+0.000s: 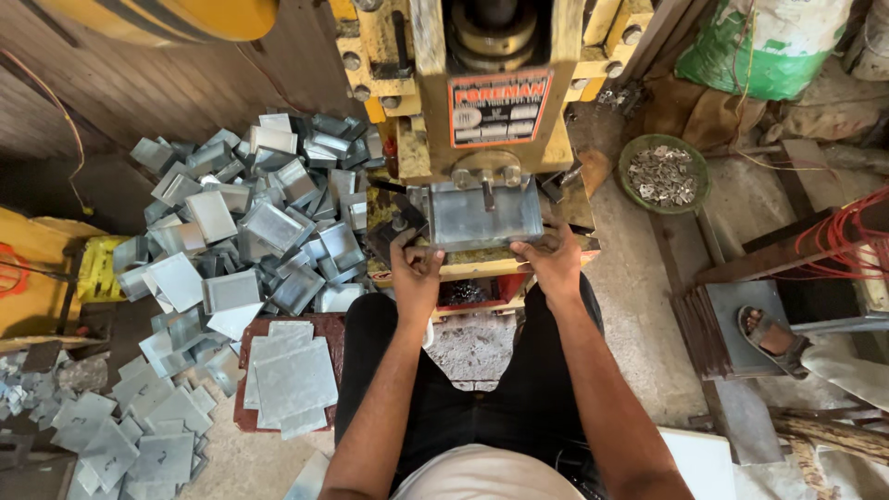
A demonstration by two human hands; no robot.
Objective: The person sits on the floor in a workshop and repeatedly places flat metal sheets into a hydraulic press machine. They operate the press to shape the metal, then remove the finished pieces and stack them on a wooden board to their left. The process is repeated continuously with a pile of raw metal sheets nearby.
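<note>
A yellow press (482, 83) fills the top middle of the head view, and on its bed sits the metal sheet piece (484, 215), a grey folded blank with upturned side lips, lying flat under the ram and just in front of the person's body. Left of the press a big heap of formed metal boxes (259, 213) spreads over the floor, with a neat stack of flat blanks (292, 375) on a dark stool beside the left knee and more loose blanks (120, 435) further left; a green bowl of small scraps (664, 174) stands well to the right. The left hand (417, 273) pinches the piece's near left corner and the right hand (556, 262) its near right corner, fingers curled closed on the front edge; how deep the fingertips reach under it cannot be told. The piece looks light, stiff and thin, likely smooth and sharp along its cut edges, so the near corners, clear of the ram, seem the safest hold. Open room lies toward the person's lap; the sides are crowded by press posts.
</note>
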